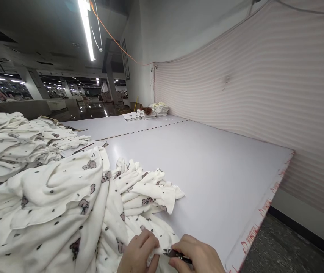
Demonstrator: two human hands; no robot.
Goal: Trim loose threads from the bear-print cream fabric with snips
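At the near tabletop (207, 170) edge, the left hand (137, 252) pinches a bear-print garment (147, 197) hem. Just right of it, the right hand (198, 256) grips small thread snips (176, 254), blades pointing left at the pinched fabric.

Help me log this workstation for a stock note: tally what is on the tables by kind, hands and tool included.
Heaps of white printed garments: 2, one under the hands, one at far left
Stacks of folded goods at the far end: 3
Small dark tool: 1, in the right hand
Hands: 2, left hand, right hand
Total: 8
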